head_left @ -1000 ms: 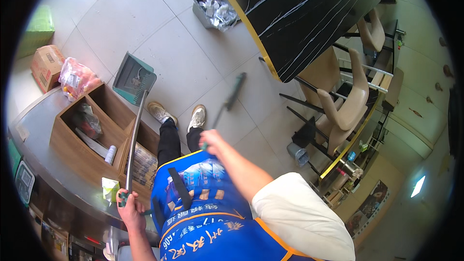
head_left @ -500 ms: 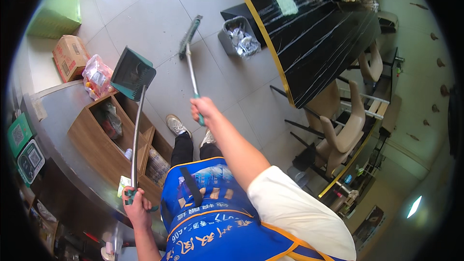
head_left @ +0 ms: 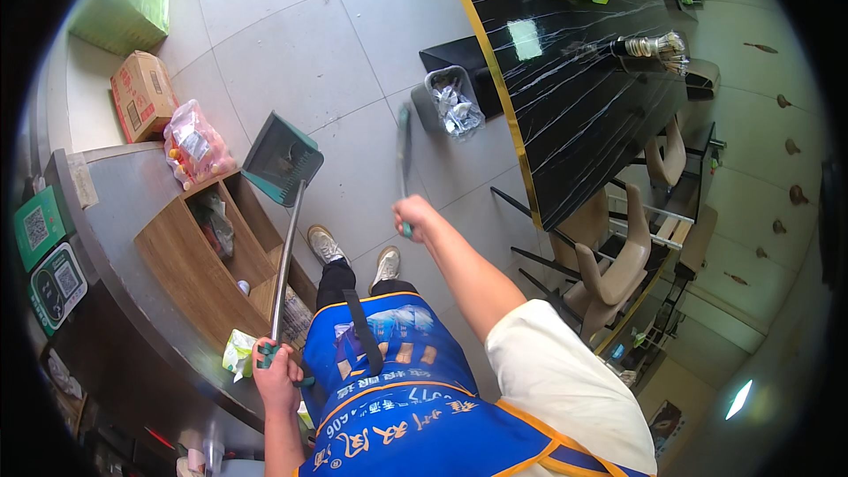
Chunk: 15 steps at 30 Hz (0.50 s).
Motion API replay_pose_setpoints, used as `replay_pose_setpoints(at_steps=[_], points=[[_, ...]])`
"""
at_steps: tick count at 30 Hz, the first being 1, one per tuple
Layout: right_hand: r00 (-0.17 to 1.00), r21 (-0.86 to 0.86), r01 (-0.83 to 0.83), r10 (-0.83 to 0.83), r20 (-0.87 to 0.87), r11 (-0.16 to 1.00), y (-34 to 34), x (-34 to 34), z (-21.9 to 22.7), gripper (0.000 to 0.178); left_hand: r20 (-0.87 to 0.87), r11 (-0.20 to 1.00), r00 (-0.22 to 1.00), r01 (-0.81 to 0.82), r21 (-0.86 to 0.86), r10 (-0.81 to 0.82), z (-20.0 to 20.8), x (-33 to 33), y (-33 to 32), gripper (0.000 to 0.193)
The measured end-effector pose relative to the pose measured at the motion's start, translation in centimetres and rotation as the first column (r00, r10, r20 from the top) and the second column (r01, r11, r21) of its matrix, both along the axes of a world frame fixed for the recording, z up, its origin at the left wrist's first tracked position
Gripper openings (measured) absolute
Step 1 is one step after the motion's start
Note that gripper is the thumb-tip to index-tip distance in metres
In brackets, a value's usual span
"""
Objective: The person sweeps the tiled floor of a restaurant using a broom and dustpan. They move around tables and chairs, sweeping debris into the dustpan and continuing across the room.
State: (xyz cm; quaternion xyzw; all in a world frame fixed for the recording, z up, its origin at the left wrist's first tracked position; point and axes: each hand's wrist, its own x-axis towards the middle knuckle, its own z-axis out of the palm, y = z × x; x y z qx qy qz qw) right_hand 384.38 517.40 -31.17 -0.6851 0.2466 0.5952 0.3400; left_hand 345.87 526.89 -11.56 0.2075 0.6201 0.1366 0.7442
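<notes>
My left hand (head_left: 279,382) is closed around the green grip of a long-handled dustpan (head_left: 279,157). The pan is dark green, with a toothed edge beside its metal handle, and hangs out ahead of me above the tiles or against them; I cannot tell which. Some small debris seems to lie in it. My right hand (head_left: 419,217) is wrapped round the green-ended handle of a broom (head_left: 405,148). Motion smears the broom; its head points away from me, close to the left side of a grey trash bin (head_left: 426,108) lined with a bag of crumpled waste.
A black marble-patterned table (head_left: 565,97) with a gold edge stands at right, chairs (head_left: 618,256) along it. On the left are a wooden shelf unit (head_left: 190,269), a pink bag of goods (head_left: 196,146), a cardboard box (head_left: 146,95) and a green block (head_left: 124,0). Light specks dot the tiled floor (head_left: 283,44).
The broom has swung right, nearer the trash bin, and is now blurred. My left hand and the dustpan have shifted a little to the right in the picture. The view has moved somewhat.
</notes>
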Motion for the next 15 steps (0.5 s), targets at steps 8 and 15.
replay_pose_setpoints(at_steps=[8,15], points=[[0.981,0.063,-0.023,0.010,0.193,0.998,2.8,4.4,1.7,0.021,0.005,1.000,1.000,-0.006,-0.001,0.006,0.4,2.5,-0.5,0.020],[0.857,-0.066,-0.266,0.268,0.440,0.962,3.1,10.0,-0.9,0.028,-0.062,0.997,0.995,-0.070,0.042,0.073,0.9,8.8,-4.2,0.022]])
